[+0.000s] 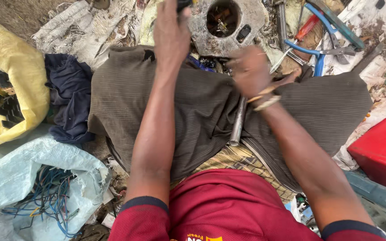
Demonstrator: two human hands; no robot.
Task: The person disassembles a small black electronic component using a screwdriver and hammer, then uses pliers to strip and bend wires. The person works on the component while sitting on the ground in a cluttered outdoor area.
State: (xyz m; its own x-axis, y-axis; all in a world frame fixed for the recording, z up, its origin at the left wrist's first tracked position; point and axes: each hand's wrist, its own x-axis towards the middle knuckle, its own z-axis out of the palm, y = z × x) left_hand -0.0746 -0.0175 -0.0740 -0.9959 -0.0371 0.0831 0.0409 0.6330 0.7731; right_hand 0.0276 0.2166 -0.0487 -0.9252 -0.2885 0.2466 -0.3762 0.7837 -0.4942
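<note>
Nearest of all, red shirt (228, 209) with dark cuffs, filling the bottom edge. Just beyond, checked cloth at the waist and grey-brown striped trousers (126, 98) drawn tight over spread knees, probably so the lap can serve as a bench for the work.

Across that lap, steel tube (237, 122), lower end free over the thigh, upper end hidden inside the right hand (251, 71). Fingers wrapped shut round it, wrist banded with thin bracelets (266, 100). Held steeply and close to the body, likely for control and leverage rather than reach.

Further out, left hand (170, 31), arm stretched straight, fist closed on a dark object (184, 4) at the frame's top edge. Mostly cropped, so cannot tell what kind. Sits just beside the metal plate (242, 27) with its large round hole — apparently brought up to that part.

To the right of the plate, blue-handled pliers (320, 53) and a red-handled tool (307, 27), laid on pale sacking within easy reach of the right arm. Red box (380, 147) lower right, well apart from both hands.

On the other side, white sack (14, 169) spilling blue wires, dark blue cloth (70, 93) bunched against the knee, and a yellow bag (18, 76) — pushed aside, it seems, to keep the middle free.
</note>
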